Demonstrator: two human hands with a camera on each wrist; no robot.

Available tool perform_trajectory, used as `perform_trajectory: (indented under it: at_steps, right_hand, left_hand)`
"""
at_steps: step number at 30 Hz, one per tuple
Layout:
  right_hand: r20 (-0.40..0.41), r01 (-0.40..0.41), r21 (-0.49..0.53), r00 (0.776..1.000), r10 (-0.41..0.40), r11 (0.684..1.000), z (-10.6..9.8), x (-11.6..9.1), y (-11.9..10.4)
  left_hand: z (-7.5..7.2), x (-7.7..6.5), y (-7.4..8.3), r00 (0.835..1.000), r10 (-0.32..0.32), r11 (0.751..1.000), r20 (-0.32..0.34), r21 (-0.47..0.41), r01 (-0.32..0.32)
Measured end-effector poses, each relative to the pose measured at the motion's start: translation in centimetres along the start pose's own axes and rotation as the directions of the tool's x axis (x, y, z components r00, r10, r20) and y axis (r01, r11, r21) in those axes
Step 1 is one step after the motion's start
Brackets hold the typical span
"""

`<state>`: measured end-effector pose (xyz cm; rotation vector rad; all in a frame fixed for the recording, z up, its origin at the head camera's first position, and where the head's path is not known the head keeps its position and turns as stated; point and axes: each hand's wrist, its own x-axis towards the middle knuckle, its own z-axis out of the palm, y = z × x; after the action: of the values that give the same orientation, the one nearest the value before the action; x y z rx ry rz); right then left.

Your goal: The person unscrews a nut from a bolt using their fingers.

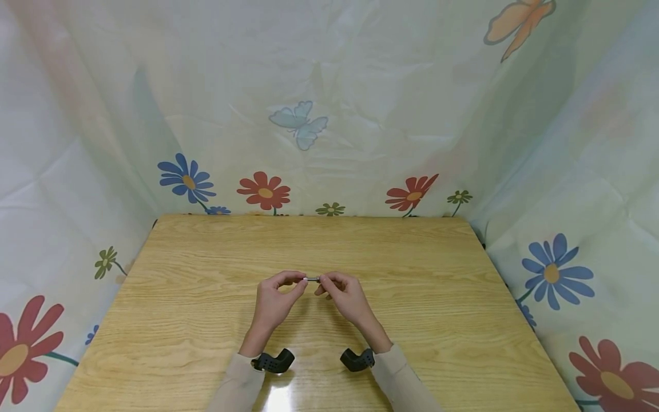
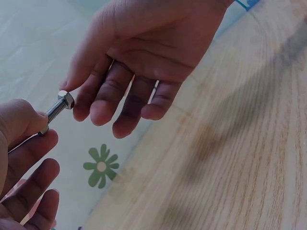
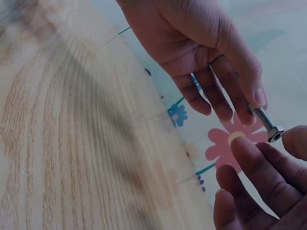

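Note:
A silver hex-head bolt (image 1: pixel 312 279) is held sideways between both hands above the table. My left hand (image 1: pixel 275 300) pinches its threaded end between thumb and index finger. At those fingertips a small metal edge shows that looks like a nut, mostly hidden by the fingers. The thumb and index finger of my right hand (image 1: pixel 350 297) are at the bolt's head (image 2: pixel 65 99), with the thumb against it in the right wrist view. Bare thread (image 3: pixel 264 117) shows between the hands. The other fingers of both hands are loosely bent, away from the bolt.
Below the hands lies a light wood-grain tabletop (image 1: pixel 206 257). Pale curtains (image 1: pixel 360 143) printed with flowers and butterflies stand at the back and both sides. A black wrist device (image 1: pixel 275 361) is on the left wrist and another black device (image 1: pixel 356 360) on the right.

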<state>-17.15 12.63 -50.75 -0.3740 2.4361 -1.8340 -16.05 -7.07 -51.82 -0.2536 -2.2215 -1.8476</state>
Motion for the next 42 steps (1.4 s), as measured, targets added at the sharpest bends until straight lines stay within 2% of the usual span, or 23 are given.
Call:
perform_trajectory:
  at_steps: [9, 15, 25, 35, 42]
  right_hand:
    - [0.027, 0.040, 0.040, 0.999, -0.041, 0.998, -0.11, -0.08, -0.29]
    - [0.018, 0.060, 0.047, 0.998, -0.061, 0.997, -0.03, -0.07, -0.21]
    - [-0.012, 0.108, 0.036, 0.994, -0.108, 0.993, -0.09, -0.21, -0.32]
    - [0.013, 0.073, 0.044, 0.997, -0.074, 0.996, -0.19, -0.17, -0.31]
    - [-0.006, -0.022, -0.010, 1.000, 0.022, 1.000, -0.05, -0.04, -0.18]
  left_hand:
    - [0.26, 0.02, 0.08, 0.999, -0.031, 1.000, -0.018, 0.001, 0.031]
    - [0.63, 0.05, 0.38, 0.998, -0.053, 0.998, -0.047, 0.040, 0.055]
    - [0.14, 0.01, 0.12, 1.000, -0.010, 1.000, -0.011, 0.003, 0.010]
    - [-0.03, -0.01, 0.07, 1.000, 0.011, 1.000, -0.006, 0.015, -0.011]
    - [0.00, -0.01, 0.16, 0.999, 0.033, 0.999, -0.010, 0.024, -0.032]
